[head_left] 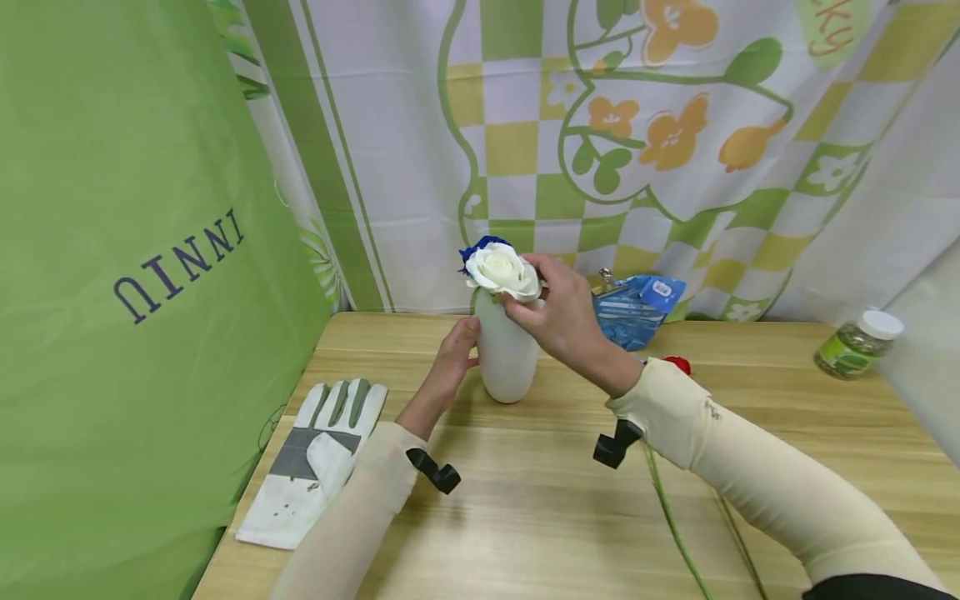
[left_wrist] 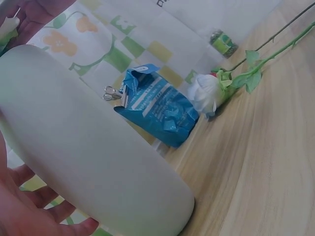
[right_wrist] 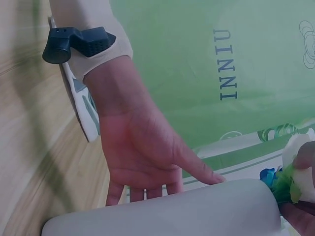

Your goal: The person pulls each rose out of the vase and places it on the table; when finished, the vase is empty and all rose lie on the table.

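A tall white vase (head_left: pixel 508 358) stands upright on the wooden table. My left hand (head_left: pixel 450 358) holds it from the left, thumb against its side and fingers reaching behind it. Over the mouth, my right hand (head_left: pixel 566 312) pinches a white rose (head_left: pixel 498 268) just under its bloom, fingers around the base of the head. A dark blue flower (head_left: pixel 480 247) shows behind the white one at the vase's top. Green leaves (right_wrist: pixel 288 184) sit right at the rim in the right wrist view. The white rose's stem is hidden.
A white-and-grey work glove (head_left: pixel 300 475) lies at the left. Behind the right hand stands a blue bag (head_left: pixel 633 312) with a metal clip. A red flower (head_left: pixel 678 364) and a pale rose (left_wrist: pixel 204 96) lie on the table under the right arm. A lidded jar (head_left: pixel 858 343) stands far right.
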